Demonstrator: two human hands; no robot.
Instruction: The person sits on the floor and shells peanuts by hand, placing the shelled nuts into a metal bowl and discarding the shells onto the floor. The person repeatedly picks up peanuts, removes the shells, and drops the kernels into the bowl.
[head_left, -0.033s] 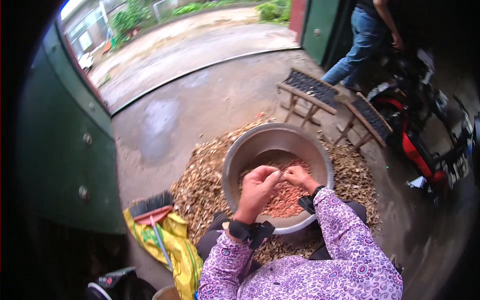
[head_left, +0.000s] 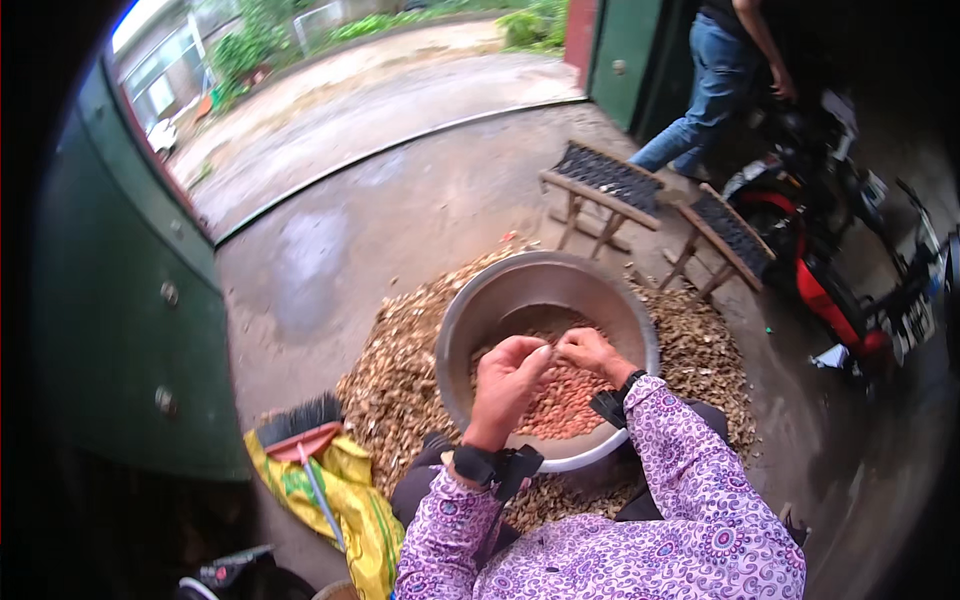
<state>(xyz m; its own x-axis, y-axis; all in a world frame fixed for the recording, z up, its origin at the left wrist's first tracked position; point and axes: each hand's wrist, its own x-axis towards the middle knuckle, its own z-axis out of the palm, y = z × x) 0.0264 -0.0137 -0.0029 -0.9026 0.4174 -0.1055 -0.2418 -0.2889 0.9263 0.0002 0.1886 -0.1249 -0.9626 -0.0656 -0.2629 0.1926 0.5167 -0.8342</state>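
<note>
A wide metal basin (head_left: 648,330) stands between my legs, with reddish shelled peanuts (head_left: 568,402) in its bottom. Over it my left hand (head_left: 506,390) is closed, thumb and fingers pinched together. My right hand (head_left: 592,354) meets it there, its fingers curled in and the fingertips almost touching the left thumb. Whatever lies between the fingertips is too small to make out. Tan peanut shells (head_left: 395,375) are heaped around the basin, most thickly on its left side.
A broom (head_left: 303,425) lies on a yellow sack (head_left: 365,500) at the left. Two low stools with dark woven seats (head_left: 612,182) (head_left: 735,228) stand beyond the basin. A red motorcycle (head_left: 825,300) and a person in jeans (head_left: 715,85) are at the right; a green door (head_left: 140,300) is at the left.
The whole view has shifted slightly, so the surroundings sit a little further left. My hands keep the same pinched pose over the basin.
</note>
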